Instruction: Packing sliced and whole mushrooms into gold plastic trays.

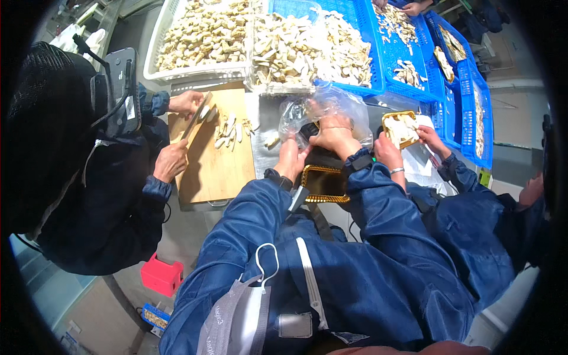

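Observation:
A clear plastic bag (358,109) lies crumpled at the near edge of the metal table, with something dark inside it. My left hand (290,158) is closed on the near left edge of this bag. Deep in its mouth is my right hand (335,135), fingers curled over something the plastic hides. Just below my hands, close to my body, sits an empty gold-rimmed tray (324,184) with a dark inside.
To the left, a person slices mushrooms with a knife (192,121) on a wooden cutting board (216,168). A co-worker at right holds a gold tray of slices (402,127). Beyond stand a white crate (155,74) and blue crates (378,65) of mushrooms. A red stool (161,275) is low left.

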`<action>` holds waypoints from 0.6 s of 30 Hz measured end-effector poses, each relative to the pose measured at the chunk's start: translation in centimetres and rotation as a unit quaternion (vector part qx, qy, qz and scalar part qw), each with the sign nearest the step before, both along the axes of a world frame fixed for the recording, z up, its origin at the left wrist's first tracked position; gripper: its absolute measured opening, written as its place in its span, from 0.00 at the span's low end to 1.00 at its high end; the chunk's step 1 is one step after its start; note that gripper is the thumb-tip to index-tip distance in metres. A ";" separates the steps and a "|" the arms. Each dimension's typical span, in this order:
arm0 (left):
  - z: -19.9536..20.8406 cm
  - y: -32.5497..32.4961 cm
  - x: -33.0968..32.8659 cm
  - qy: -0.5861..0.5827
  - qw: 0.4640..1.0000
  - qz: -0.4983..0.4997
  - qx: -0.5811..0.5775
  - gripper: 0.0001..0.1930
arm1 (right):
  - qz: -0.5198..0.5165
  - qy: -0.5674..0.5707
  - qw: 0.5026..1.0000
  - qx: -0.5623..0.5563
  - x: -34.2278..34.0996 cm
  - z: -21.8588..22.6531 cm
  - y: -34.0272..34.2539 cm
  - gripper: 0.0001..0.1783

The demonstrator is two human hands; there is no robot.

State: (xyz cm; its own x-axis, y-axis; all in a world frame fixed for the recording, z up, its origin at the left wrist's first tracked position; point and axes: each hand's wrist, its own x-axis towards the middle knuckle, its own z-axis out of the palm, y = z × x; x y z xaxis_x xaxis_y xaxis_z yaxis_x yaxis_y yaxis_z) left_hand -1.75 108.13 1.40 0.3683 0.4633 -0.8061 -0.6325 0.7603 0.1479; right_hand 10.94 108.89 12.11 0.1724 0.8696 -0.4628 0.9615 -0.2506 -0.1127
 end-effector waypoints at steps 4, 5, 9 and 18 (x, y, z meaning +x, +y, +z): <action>-1.1 -0.4 -0.6 0.040 0.998 -0.028 0.028 0.17 | 0.050 0.030 0.992 0.108 -0.5 -0.7 -1.0 0.58; -1.6 -0.3 -0.9 0.041 0.998 -0.033 0.029 0.17 | 0.058 0.014 0.991 0.122 -1.0 -0.4 -1.5 0.58; -2.1 0.1 -1.8 0.029 0.996 -0.065 0.057 0.18 | 0.085 -0.041 0.970 0.223 -1.6 -0.5 -4.2 0.55; -4.1 2.1 -5.5 0.027 0.987 -0.097 0.124 0.23 | 0.178 0.125 0.961 0.169 -0.5 3.8 -8.0 0.51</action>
